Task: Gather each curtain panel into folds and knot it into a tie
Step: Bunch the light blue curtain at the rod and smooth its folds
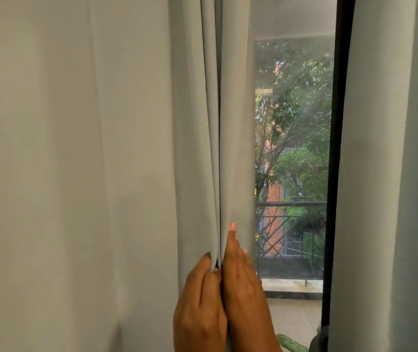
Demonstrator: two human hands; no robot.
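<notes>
Both wrists run off the bottom edge, and the top and hem of the left curtain panel [75, 161] are cut off too, so we see only its middle stretch. The left hand [199, 308] grips the gathered folds [210, 148] near the panel's inner edge, its thumb lying up the cloth and its fingers [213, 275] curled over the pleats. The right hand [244, 290] sits touching it on the window side, its back towards us. One long finger [232, 232] points straight up along the outermost fold. Its thumb is hidden between the two hands, so we cannot tell whether this hand pinches the cloth or only presses on it.

The panel hangs upright, its long axis vertical. The folds run as narrow vertical ridges that converge down into the hands. The broad, flat part spreads to the left.

Right of the folds, the window [294, 123] shows blurred trees [304, 102] and a balcony railing [292, 204]. A dark frame [332, 174] stands between the glass and the right curtain panel [386, 174], which hangs loose. A green shape [292, 345] at the bottom is too cropped to identify.
</notes>
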